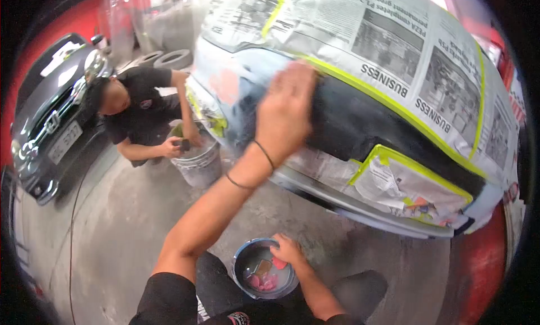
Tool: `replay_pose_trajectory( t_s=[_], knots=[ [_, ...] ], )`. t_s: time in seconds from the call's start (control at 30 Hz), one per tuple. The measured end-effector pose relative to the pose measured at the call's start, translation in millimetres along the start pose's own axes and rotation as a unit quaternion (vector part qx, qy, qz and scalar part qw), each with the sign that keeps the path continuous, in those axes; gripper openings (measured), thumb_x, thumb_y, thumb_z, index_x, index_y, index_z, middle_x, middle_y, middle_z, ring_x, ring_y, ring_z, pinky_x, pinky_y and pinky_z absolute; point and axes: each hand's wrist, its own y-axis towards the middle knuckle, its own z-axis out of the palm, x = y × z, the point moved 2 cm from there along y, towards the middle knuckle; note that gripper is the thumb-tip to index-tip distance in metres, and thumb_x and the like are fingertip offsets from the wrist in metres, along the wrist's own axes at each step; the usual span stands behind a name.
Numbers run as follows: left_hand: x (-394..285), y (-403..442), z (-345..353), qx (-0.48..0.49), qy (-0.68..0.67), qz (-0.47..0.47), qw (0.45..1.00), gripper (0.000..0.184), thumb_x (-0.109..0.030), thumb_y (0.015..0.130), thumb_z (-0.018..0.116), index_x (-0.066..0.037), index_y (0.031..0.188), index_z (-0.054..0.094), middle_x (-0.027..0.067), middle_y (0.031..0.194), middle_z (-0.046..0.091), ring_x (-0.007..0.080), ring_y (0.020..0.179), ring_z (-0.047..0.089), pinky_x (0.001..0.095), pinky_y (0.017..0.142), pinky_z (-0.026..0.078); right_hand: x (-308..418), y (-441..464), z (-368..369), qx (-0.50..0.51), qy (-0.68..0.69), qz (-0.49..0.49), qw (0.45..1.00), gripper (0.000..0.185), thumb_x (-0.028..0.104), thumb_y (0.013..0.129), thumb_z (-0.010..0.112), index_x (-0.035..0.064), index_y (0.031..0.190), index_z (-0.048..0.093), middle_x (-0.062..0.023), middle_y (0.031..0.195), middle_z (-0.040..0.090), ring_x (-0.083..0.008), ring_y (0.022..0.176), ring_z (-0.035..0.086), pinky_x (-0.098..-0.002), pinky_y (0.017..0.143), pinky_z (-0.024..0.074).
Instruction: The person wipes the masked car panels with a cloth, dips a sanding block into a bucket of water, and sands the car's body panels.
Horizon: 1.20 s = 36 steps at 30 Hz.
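My left hand (pixel 286 108) presses against the dark-patched panel of a car body (pixel 343 117), just below a yellow-green tape edge (pixel 360 89). Its fingers are bent and close together, slightly blurred, and whatever lies under them is hidden. Lower down, my right hand (pixel 288 249) is at the rim of a bucket (pixel 236 257) between my legs. A pink-red piece (pixel 279 263) is in its fingers. Inside the bucket, greyish water holds a brownish block (pixel 262 268) and some crumpled pink pieces (pixel 269 281).
Newspaper (pixel 388 38) covers the car body above the panel, and a taped paper mask (pixel 388 181) covers a lower recess. To the left, another person (pixel 140 105) crouches by a pale bucket (pixel 199 165), holding a small dark object (pixel 183 145). Behind them are a dark car (pixel 56 128) and tyres (pixel 173 59).
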Motion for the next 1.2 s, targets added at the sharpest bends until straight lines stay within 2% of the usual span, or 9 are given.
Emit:
replay_pose_trajectory(
  t_s=[0.17,0.33,0.43,0.6,0.73,0.9,1.0,1.1,1.2],
  knots=[
    [-38.1,-11.9,7.7,0.066,-0.116,0.157,0.979,0.055,-0.005,0.089,0.058,-0.003,0.143,0.06,0.0152,0.149,0.063,0.0347,0.145,0.054,0.0594,0.123,0.036,-0.7,-1.0,6.7,0.017,-0.003,0.026,0.999,0.041,0.033,0.088,0.074,0.0136,0.123,0.068,-0.0175,0.119,0.073,-0.0449,0.107,0.07,-0.0539,0.091,0.0562],
    [82.4,-10.2,-18.7,0.028,0.023,-0.041,0.998,0.052,0.001,0.089,0.052,0.0,0.14,0.061,0.0203,0.144,0.065,0.0393,0.137,0.06,0.0593,0.123,0.035,1.6,1.4,0.1,0.041,-0.012,0.05,0.998,0.043,0.033,0.088,0.074,0.0146,0.127,0.068,-0.0171,0.12,0.073,-0.0434,0.11,0.069,-0.0517,0.093,0.056],
    [85.3,-15.0,-9.3,-0.04,0.015,-0.122,0.992,0.054,0.004,0.088,0.049,0.005,0.141,0.058,0.0272,0.142,0.064,0.0431,0.136,0.06,0.0563,0.123,0.036,-0.5,2.6,4.5,0.043,-0.004,0.041,0.998,0.044,0.033,0.089,0.074,0.0133,0.127,0.068,-0.0181,0.122,0.073,-0.043,0.113,0.069,-0.0509,0.095,0.0555],
    [-23.5,-46.4,7.2,0.018,-0.018,-0.03,0.999,0.06,-0.007,0.095,0.046,0.006,0.153,0.05,0.026,0.162,0.048,0.0423,0.152,0.045,0.0571,0.128,0.028,-3.0,2.1,8.0,-0.003,-0.022,-0.011,1.0,0.041,0.029,0.087,0.074,0.0099,0.123,0.067,-0.0188,0.117,0.072,-0.0441,0.106,0.07,-0.0528,0.089,0.0571],
    [64.2,-47.5,-5.6,0.003,0.044,-0.023,0.999,0.06,-0.004,0.09,0.053,0.001,0.151,0.052,0.0246,0.156,0.054,0.0386,0.148,0.051,0.0592,0.124,0.034,-1.6,7.8,5.5,0.049,-0.042,0.014,0.998,0.043,0.028,0.087,0.076,0.0088,0.124,0.067,-0.0199,0.119,0.072,-0.0443,0.111,0.069,-0.052,0.094,0.0557],
    [120.1,-14.3,-8.9,0.043,0.092,-0.256,0.961,0.045,0.001,0.093,0.048,0.003,0.137,0.056,0.0315,0.148,0.058,0.0483,0.132,0.058,0.0533,0.12,0.04,-11.8,4.8,12.3,0.028,-0.02,0.004,0.999,0.042,0.028,0.087,0.077,0.0073,0.122,0.066,-0.0203,0.12,0.072,-0.0451,0.111,0.068,-0.0532,0.094,0.0555],
    [52.3,-61.6,1.9,-0.069,0.06,-0.158,0.983,0.055,0.003,0.095,0.05,0.007,0.15,0.048,0.0349,0.15,0.053,0.0517,0.142,0.05,0.0504,0.12,0.041,-7.8,5.1,7.3,0.053,-0.022,0.009,0.998,0.044,0.027,0.086,0.076,0.0077,0.124,0.065,-0.0212,0.121,0.07,-0.0457,0.112,0.067,-0.0536,0.095,0.055],
    [19.6,-104.3,3.2,-0.051,0.029,-0.16,0.985,0.054,0.006,0.087,0.05,0.009,0.141,0.052,0.0359,0.146,0.054,0.0544,0.137,0.051,0.0584,0.124,0.033,-7.9,4.1,4.6,0.037,-0.022,-0.021,0.999,0.045,0.027,0.086,0.076,0.0075,0.125,0.065,-0.0217,0.122,0.07,-0.046,0.113,0.067,-0.054,0.095,0.0544],
    [76.1,-62.4,-2.2,-0.07,0.104,-0.115,0.985,0.055,0.003,0.088,0.052,0.007,0.142,0.052,0.0337,0.143,0.057,0.0522,0.135,0.054,0.0552,0.12,0.039,-9.1,3.2,3.5,0.041,-0.017,-0.014,0.999,0.046,0.027,0.086,0.076,0.0076,0.126,0.065,-0.0204,0.122,0.07,-0.045,0.113,0.067,-0.0535,0.095,0.0547]
  ],
)
